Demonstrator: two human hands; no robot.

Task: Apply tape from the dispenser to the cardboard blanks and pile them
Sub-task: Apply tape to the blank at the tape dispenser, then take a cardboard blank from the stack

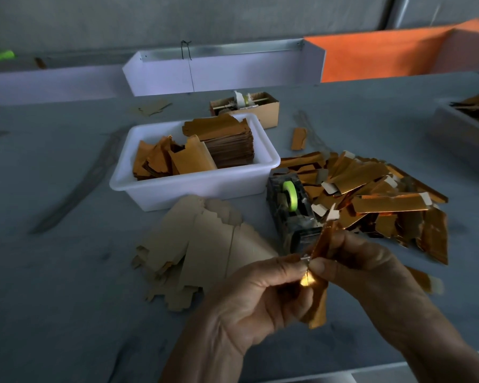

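Blank [320, 272] pinched in both grips

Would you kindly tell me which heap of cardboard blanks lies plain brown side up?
The fanned pile of plain brown blanks left of the tape dispenser; the loose heap on the dispenser's right shows shiny gold.

text: none legible | labels: none | tape dispenser [291, 214]: no readable marking | cardboard blanks [371, 200]: unprinted
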